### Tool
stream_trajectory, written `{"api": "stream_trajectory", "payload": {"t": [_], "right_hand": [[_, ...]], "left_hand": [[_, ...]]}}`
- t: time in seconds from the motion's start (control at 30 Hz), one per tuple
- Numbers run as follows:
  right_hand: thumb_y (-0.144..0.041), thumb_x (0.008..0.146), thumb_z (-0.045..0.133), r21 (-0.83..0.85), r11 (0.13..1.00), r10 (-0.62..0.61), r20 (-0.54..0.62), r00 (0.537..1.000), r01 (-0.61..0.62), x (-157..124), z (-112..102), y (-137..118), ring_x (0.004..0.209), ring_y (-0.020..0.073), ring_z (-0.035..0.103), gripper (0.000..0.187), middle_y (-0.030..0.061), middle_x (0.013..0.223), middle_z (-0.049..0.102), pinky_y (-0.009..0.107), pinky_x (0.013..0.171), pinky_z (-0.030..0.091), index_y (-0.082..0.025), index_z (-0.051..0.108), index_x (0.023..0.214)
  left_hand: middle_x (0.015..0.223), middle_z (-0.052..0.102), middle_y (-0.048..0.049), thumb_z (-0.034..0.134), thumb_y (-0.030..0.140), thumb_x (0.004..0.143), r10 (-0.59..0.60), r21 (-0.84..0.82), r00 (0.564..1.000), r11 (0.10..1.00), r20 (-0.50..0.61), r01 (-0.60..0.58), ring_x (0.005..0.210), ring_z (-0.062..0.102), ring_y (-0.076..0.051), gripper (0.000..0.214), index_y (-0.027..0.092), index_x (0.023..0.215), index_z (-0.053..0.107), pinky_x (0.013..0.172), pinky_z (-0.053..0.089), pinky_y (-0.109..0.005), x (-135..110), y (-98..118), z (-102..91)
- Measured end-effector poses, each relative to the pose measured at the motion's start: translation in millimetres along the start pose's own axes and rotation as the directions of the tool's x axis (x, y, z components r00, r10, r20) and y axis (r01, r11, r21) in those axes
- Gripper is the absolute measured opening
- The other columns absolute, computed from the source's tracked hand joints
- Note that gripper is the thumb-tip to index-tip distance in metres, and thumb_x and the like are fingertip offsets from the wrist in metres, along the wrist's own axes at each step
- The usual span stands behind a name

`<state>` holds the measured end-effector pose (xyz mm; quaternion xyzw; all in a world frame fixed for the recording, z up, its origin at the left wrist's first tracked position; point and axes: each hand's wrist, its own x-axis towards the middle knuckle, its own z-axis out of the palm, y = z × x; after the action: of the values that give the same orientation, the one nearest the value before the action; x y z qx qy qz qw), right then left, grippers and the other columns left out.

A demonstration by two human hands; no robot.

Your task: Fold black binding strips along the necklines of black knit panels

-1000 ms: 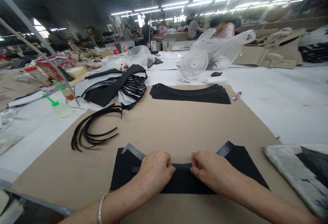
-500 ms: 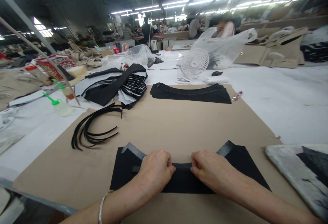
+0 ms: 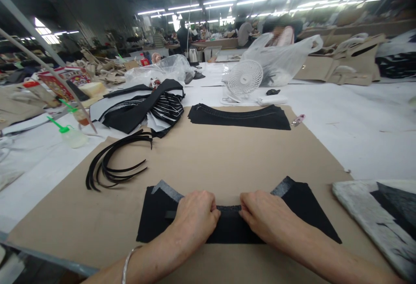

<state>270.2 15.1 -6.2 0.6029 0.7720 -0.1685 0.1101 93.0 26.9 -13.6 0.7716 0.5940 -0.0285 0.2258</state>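
Note:
A black fabric piece (image 3: 302, 214) with a curved, grey-edged top lies on brown paper (image 3: 227, 158) in front of me. My left hand (image 3: 196, 217) and my right hand (image 3: 264, 214) rest on its top edge, side by side. Both have fingers curled and pinch the folded grey-black edge strip (image 3: 229, 209) between them. A bracelet is on my left wrist.
Thin black strips (image 3: 113, 165) curl at the left. A stack of black curved pieces (image 3: 240, 117) lies farther back, striped black fabric (image 3: 146, 108) to its left. A small white fan (image 3: 243, 80), green-capped glue bottles (image 3: 69, 134), plastic bags and seated people are beyond. A grey mat (image 3: 380, 219) lies right.
Both hands stay on the fabric's folded edge with almost no movement. The view has shifted slightly to the right.

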Motion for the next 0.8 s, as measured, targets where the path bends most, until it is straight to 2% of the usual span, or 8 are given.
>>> {"api": "stream_trajectory", "payload": {"t": [0.2, 0.3, 0.43, 0.53, 0.6, 0.7, 0.8], "right_hand": [[-0.017, 0.087, 0.05, -0.044, 0.999, 0.018, -0.004, 1.0, -0.019, -4.5, -5.7, -7.2, 0.073, 0.0262, 0.068, 0.017, 0.0133, 0.075, 0.069, 0.028, 0.057, 0.04, -0.014, 0.065, 0.081], [-0.018, 0.088, 0.05, -0.046, 0.999, 0.026, -0.013, 1.0, -0.027, -6.2, -7.2, -7.4, 0.073, 0.0249, 0.068, 0.016, 0.0122, 0.075, 0.068, 0.027, 0.059, 0.041, -0.015, 0.064, 0.082], [-0.019, 0.087, 0.052, -0.033, 0.999, 0.037, -0.032, 0.999, -0.038, -7.9, -7.4, -4.8, 0.073, 0.0239, 0.068, 0.01, 0.0105, 0.075, 0.068, 0.027, 0.059, 0.042, -0.015, 0.061, 0.09], [-0.019, 0.085, 0.055, -0.017, 0.999, 0.044, -0.051, 0.998, -0.045, -8.7, -7.1, -3.4, 0.073, 0.0242, 0.068, 0.013, 0.0092, 0.075, 0.068, 0.027, 0.059, 0.043, -0.015, 0.058, 0.096], [-0.019, 0.084, 0.057, -0.003, 0.999, 0.047, -0.064, 0.997, -0.047, -9.1, -6.1, -2.3, 0.073, 0.0246, 0.067, 0.014, 0.0086, 0.074, 0.067, 0.027, 0.06, 0.043, -0.015, 0.056, 0.098], [-0.02, 0.083, 0.058, 0.023, 0.998, 0.053, -0.085, 0.995, -0.051, -10.5, -3.9, 0.6, 0.076, 0.0249, 0.067, 0.015, 0.0086, 0.076, 0.067, 0.028, 0.062, 0.043, -0.016, 0.055, 0.097], [-0.022, 0.083, 0.06, 0.052, 0.997, 0.06, -0.1, 0.993, -0.055, -12.8, -2.8, 3.4, 0.079, 0.0248, 0.067, 0.014, 0.0088, 0.078, 0.067, 0.028, 0.063, 0.044, -0.017, 0.055, 0.095]], "left_hand": [[0.075, 0.073, -0.0062, 0.052, 0.027, 0.081, -0.005, 0.078, 1.0, 0.997, 0.024, 0.004, 0.075, 0.069, -0.026, 0.016, 0.02, 0.073, 0.065, 0.059, 0.04, -0.031, -4.0, 7.1, -3.2], [0.079, 0.072, -0.0058, 0.056, 0.028, 0.082, -0.044, 0.077, 0.999, 0.996, 0.011, 0.043, 0.079, 0.068, -0.027, 0.011, 0.019, 0.083, 0.062, 0.061, 0.041, -0.032, -6.5, 7.5, -2.2], [0.082, 0.068, -0.0044, 0.06, 0.028, 0.081, -0.081, 0.038, 0.997, 0.996, -0.019, 0.082, 0.081, 0.065, -0.025, 0.021, 0.018, 0.098, 0.055, 0.066, 0.041, -0.032, -10.3, 7.4, -2.2], [0.098, 0.064, -0.0042, 0.057, 0.017, 0.08, 0.047, 0.038, 0.993, 0.998, -0.113, -0.043, 0.094, 0.059, -0.022, 0.02, 0.02, 0.1, 0.054, 0.079, 0.04, -0.034, -13.3, 9.6, -1.8], [0.105, 0.06, -0.003, 0.053, 0.011, 0.08, 0.168, 0.063, 0.971, 0.985, -0.169, -0.159, 0.101, 0.054, -0.022, 0.021, 0.022, 0.098, 0.057, 0.086, 0.036, -0.037, -15.3, 11.0, 0.7], [0.105, 0.06, -0.0016, 0.048, 0.01, 0.086, 0.289, 0.098, 0.938, 0.957, -0.194, -0.274, 0.101, 0.052, -0.021, 0.022, 0.026, 0.094, 0.062, 0.087, 0.033, -0.04, -17.7, 9.8, 7.4], [0.101, 0.062, -0.0006, 0.046, 0.012, 0.091, 0.359, 0.128, 0.907, 0.932, -0.219, -0.338, 0.098, 0.053, -0.02, 0.025, 0.029, 0.09, 0.065, 0.086, 0.031, -0.041, -18.4, 4.2, 14.8]]}}
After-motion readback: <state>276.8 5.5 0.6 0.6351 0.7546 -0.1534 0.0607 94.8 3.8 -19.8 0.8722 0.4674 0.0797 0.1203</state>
